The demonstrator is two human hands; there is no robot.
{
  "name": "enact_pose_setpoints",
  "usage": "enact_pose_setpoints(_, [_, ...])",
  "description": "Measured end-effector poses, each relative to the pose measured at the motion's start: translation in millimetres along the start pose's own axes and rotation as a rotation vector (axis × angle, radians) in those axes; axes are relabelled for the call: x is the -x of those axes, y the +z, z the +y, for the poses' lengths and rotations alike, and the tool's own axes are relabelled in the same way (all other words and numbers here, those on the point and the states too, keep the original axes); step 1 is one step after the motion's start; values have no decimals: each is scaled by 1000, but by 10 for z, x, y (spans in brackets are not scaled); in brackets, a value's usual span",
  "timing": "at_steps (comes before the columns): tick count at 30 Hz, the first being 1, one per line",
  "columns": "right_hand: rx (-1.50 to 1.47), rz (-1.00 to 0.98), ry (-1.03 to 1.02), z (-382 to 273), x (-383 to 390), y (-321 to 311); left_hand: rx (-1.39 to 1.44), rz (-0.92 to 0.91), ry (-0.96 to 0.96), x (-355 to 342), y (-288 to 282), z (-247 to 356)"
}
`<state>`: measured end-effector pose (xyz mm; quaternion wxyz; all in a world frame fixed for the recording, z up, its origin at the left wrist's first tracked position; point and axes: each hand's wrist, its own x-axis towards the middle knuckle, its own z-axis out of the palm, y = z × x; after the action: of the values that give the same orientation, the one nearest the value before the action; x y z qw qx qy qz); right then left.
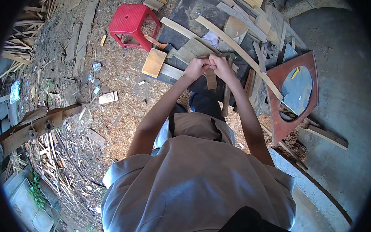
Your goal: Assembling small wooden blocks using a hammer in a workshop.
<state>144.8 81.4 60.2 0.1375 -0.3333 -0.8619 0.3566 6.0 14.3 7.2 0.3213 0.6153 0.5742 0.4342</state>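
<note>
My left hand [197, 68] and my right hand [221, 67] meet over the dark work surface, knuckles close together. Fingers on both are curled closed, and whatever they hold, if anything, is hidden. Just below them a small brown wooden block [211, 80] points toward my body; I cannot tell whether the hands touch it. Pale flat boards [193, 49] lie right beyond the hands. To the left of these are a square yellowish wood block [154, 63] and a wooden-handled brush or tool [156, 42]. A narrow wood strip [226, 95] runs beside my right wrist.
A red plastic stool [133, 23] stands at the far left of the work surface. Long curved wood strips [236, 50] cross it. On the right leans a reddish-brown panel [274, 111] with an oval opening. Wood shavings [123, 136] and scraps cover the ground.
</note>
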Motion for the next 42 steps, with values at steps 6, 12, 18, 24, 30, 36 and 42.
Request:
enact_pose_setpoints(6, [-65,-42,-6,98,-32,-32,-13,-16,130,-19,-48,-13])
enact_pose_setpoints(12, [-209,-33,47,256,-67,-20,-40,6,168,-1,-45,-13])
enact_pose_setpoints(18, [-476,-24,110,550,67,-55,45,60,143,27,-2,-17])
enact_pose_setpoints(24, [225,280,489,410,480,-80,-23,83,133,45,1,-37])
enact_pose_setpoints(30, [229,15,796,706,984,358,33,61,136,-2,2,-32])
enact_pose_setpoints(36, [125,437,720,686,1076,495,83,35,75,8,-7,-32])
enact_pose_setpoints(42, [62,519,616,370,1388,183,182,45,59,17,-6,-60])
